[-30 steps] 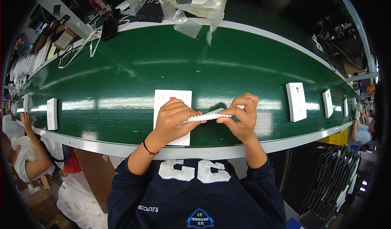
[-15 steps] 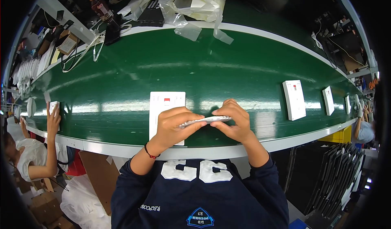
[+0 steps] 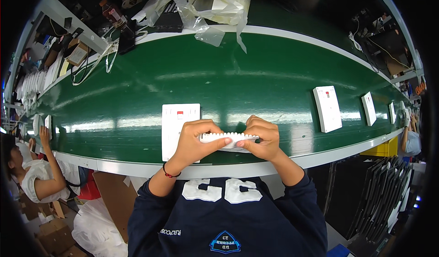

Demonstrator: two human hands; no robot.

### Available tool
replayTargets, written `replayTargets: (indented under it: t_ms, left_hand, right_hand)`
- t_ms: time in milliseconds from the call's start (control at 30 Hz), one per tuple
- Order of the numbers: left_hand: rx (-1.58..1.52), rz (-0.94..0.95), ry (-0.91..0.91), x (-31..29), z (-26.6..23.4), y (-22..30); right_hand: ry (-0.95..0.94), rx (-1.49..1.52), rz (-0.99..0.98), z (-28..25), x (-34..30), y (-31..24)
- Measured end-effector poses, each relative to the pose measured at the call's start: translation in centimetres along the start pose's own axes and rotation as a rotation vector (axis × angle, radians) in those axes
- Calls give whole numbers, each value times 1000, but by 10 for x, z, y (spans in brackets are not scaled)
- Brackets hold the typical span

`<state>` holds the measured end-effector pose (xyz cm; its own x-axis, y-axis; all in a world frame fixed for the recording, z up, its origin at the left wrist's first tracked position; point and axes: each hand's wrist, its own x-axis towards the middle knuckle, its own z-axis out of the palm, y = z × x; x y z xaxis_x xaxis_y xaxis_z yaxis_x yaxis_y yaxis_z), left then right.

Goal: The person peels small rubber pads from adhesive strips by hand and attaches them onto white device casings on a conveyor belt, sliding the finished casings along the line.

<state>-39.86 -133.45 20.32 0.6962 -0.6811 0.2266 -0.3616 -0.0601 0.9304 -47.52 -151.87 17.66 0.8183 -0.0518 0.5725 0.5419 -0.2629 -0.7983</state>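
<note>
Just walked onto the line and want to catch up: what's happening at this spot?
A person holds a small white toothed plastic part edge-up between the left hand and right hand, above the green conveyor belt. A white panel lies flat on the belt beneath the left hand; more white panels sit further right.

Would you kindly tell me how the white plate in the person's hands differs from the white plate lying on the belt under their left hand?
The held white plate is gripped by the left hand and right hand, edge-on, its toothed rim showing. The white plate on the belt lies flat on the green belt, face up, with a small red mark. Both are white.
</note>
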Motion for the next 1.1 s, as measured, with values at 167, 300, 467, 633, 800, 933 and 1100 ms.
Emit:
replayTargets:
  t_ms: [167, 300, 467, 633, 800, 933, 1100]
  left_hand:
    - [20, 211, 101, 10, 4, 5]
    - [0, 8, 16, 4, 8, 21]
    - [262, 240, 38, 7, 14, 25]
    - [274, 225, 111, 4, 25, 31]
    - [294, 409, 134, 5, 26, 21]
    - [403, 583, 222, 2, 34, 17]
    - [572, 719, 289, -7, 39, 21]
  right_hand:
    - [40, -39, 90, 4, 1, -8]
    - [42, -36, 66, 1, 1, -9]
    - [8, -155, -47, -3, 3, -10]
    - [20, -316, -210, -7, 7, -14]
    - [17, -344, -266, -11, 5, -16]
    - [24, -344, -275, -13, 3, -17]
    - [49, -386, -341, -18, 3, -21]
